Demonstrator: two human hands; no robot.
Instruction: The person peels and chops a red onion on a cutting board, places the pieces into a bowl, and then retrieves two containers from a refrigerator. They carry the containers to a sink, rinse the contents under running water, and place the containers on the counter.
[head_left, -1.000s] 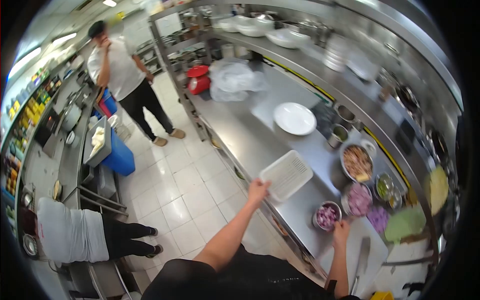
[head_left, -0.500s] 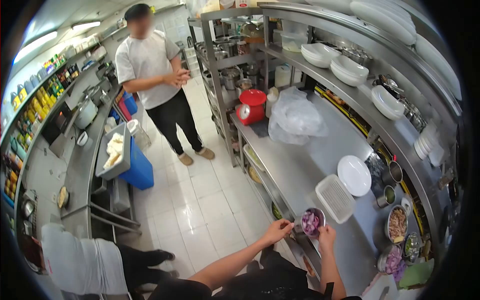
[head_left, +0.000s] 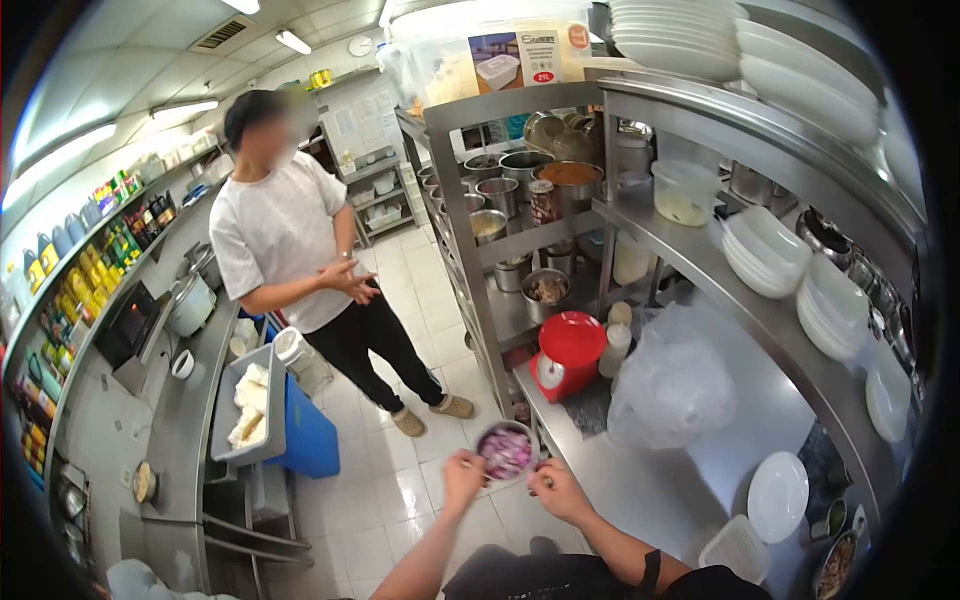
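We stand in a narrow steel kitchen, the long counter running along our right. Closest to us, our left hand and right hand both close on the rim of a small metal bowl of chopped red onion, held level over the aisle floor just off the counter's edge. We judge the bowl to be mid-carry, and moving it on calls for a steady two-handed grip and a clear landing spot. On the counter beyond lie a white plate, a crumpled plastic bag and a red scale crowding the end. Farther off, a person in a white shirt stands in the aisle beside a blue bin, narrowing the way.
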